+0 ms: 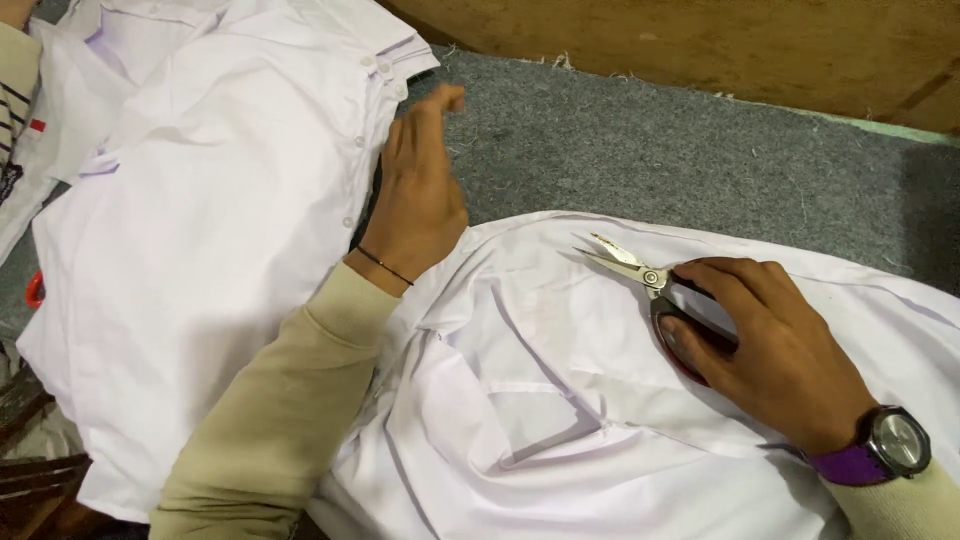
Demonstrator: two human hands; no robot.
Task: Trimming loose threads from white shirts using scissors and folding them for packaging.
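Resting on a white shirt (560, 400) spread over the near right part of the grey felt table (650, 140), the right hand (770, 350) is closed around the dark handles of a pair of scissors (650, 285). Their short metal blades stand slightly apart and point toward the far left, lying just above the cloth near the shirt's far edge. A watch with a purple strap (885, 450) sits on that wrist. The left hand (420, 190) lies with fingers straight and loose, holding nothing, its palm side against the buttoned edge of a second white shirt (200, 250) heaped on the left side of the table; a thin dark band circles its wrist, and a beige sleeve (280, 410) runs back toward the near edge. The two hands are well apart, one on each shirt. A wooden board (700, 45) borders the far edge of the table
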